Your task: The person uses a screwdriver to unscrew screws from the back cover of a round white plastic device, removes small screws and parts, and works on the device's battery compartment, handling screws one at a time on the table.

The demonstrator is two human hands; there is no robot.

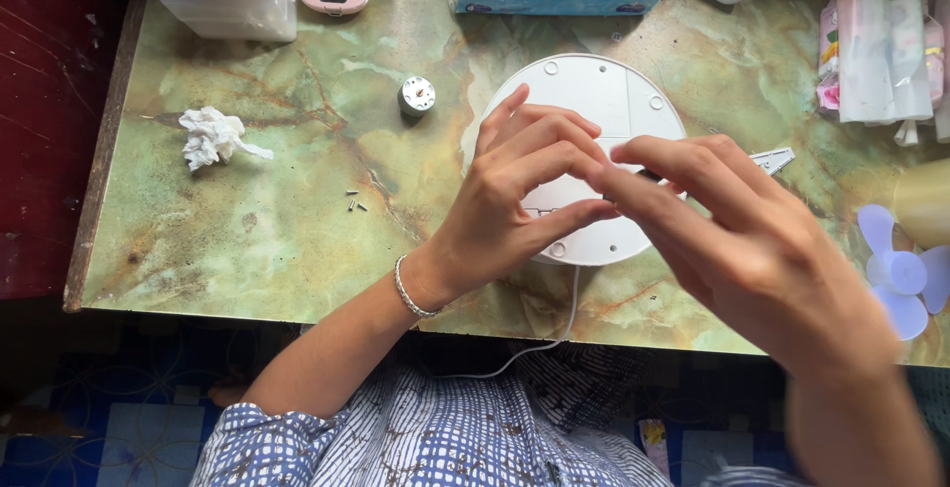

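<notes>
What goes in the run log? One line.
left hand: on white disc | right hand: pinching small dark part | motor, screws: on table

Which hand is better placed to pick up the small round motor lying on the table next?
Left, probably. The left hand rests on the white round housing, on the same side as the motor; the right hand pinches a small dark part and sits farther away.

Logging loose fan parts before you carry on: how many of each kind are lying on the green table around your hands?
White round housing, under both hands: 1
Small silver motor: 1
Pale purple fan blade: 1
Small screws: about 4, too small to be sure
Total: about 7

The left hand rests on the housing; the right hand pinches something small and dark that I cannot identify.
</notes>
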